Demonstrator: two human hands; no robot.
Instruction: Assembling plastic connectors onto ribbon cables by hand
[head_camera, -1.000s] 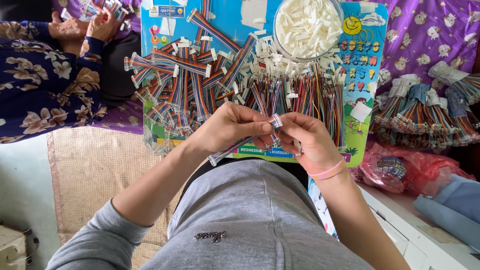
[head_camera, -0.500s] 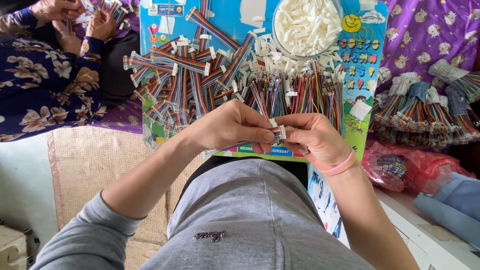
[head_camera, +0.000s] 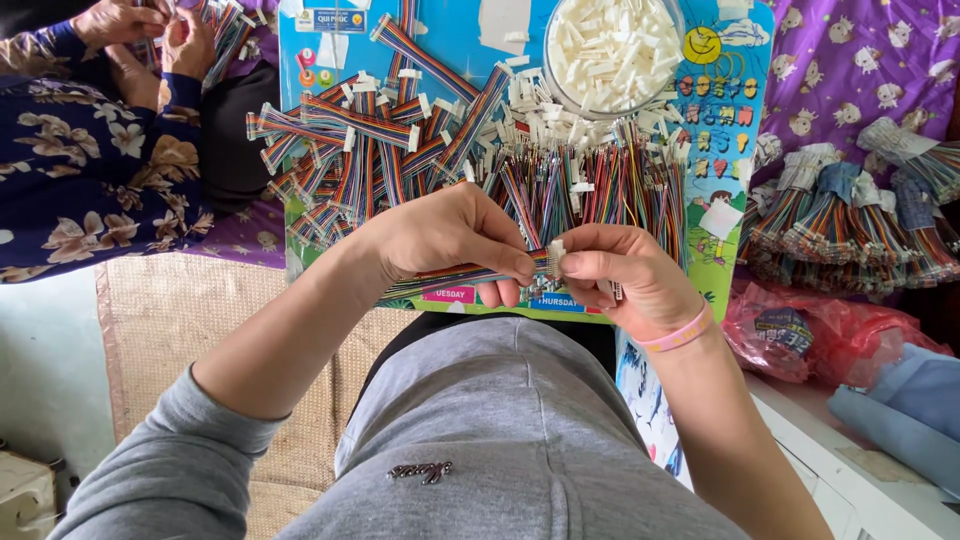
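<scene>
Left hand (head_camera: 450, 240): fingers pressed together in a pinch on a flat rainbow ribbon cable (head_camera: 455, 275). The cable runs from the fingertips leftward under the palm and out toward the wrist.

Right hand (head_camera: 620, 275): thumb and forefinger pinched on a small white connector (head_camera: 556, 252) at the cable's end. The remaining fingers are curled in toward the palm. A pink wristband (head_camera: 678, 336) sits on this wrist.

The two pinches meet tip to tip, with the connector between them; cable and connector are touching at that point. Whether the connector is fully seated on the wires cannot be told.

Beyond the fingers lies a colourful board (head_camera: 745, 150) carrying the stock. Directly past the fingertips is a row of loose coloured wires (head_camera: 610, 195). Past the left hand, and further out, lies a heap of ribbon cables with white ends (head_camera: 370, 150), crossing one another at many angles. Further out past the right hand stands a clear bowl (head_camera: 612, 50) filled with white connectors, with more of them spilled around its near side.

To the right of the right hand, well apart, are bundles of wires (head_camera: 860, 215) on a purple printed cloth (head_camera: 830, 70), with a red plastic bag (head_camera: 820, 335) nearer in.

To the far left of the left hand, a second person in a floral sleeve (head_camera: 90, 170) handles cables with both hands (head_camera: 150, 30). A woven mat (head_camera: 190, 320) lies below that area.
</scene>
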